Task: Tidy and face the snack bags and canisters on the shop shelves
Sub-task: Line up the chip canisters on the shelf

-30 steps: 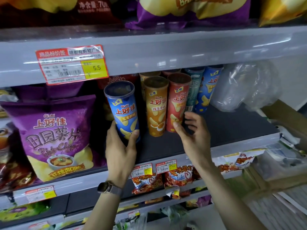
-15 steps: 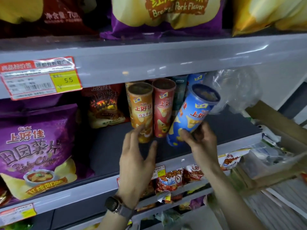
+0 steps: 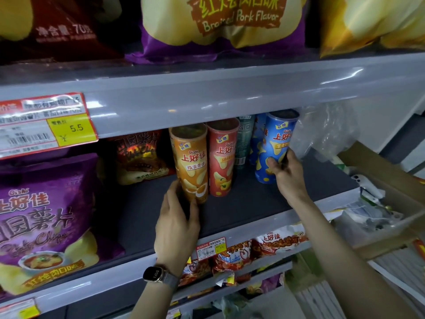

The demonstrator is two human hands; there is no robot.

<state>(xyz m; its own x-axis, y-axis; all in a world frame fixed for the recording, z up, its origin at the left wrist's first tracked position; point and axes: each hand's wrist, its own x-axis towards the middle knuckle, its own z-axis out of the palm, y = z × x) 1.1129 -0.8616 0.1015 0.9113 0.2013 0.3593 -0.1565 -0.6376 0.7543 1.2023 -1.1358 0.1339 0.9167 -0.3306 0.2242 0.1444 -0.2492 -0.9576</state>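
Gripping dark shelf's orange canister with left hand, blue canister with right hand.

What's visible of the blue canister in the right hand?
Tall blue cardboard-looking snack canister: yellow chip pictures and red lettering facing out, lid on top. Near-upright, top tipped slightly right, at the right end of the canister row above the dark shelf, in front of another blue canister. The right hand grips its lower half, thumb on the front; whether the base touches the shelf is unclear.
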